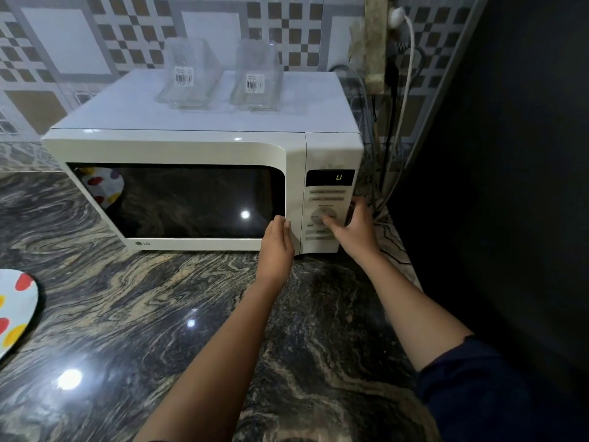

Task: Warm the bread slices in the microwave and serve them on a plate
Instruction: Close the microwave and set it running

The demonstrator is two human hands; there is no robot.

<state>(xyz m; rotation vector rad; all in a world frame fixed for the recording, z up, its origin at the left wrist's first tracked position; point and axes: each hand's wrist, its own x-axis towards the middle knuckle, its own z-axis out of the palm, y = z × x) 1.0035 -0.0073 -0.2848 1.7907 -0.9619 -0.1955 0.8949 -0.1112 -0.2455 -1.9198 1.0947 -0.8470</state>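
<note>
countertop [159, 314]: dark swirly stone, pretty glossy, light spots are mirrored in it
glass containers [186, 74]: two clear ones, barcode stickers stuck on, parked side by side, raised above the countertop's far end
tiled wall [63, 43]: checker pattern, set behind the countertop
white plug [396, 16]: plugged in high over the countertop's far right corner

The white microwave [178, 148] stands door-closed on the counter [165, 298], a spotted plate [16, 314] lying front-left.

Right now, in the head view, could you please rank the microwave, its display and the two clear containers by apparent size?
1. microwave
2. left container and right container: look alike, unranked
3. display
</note>
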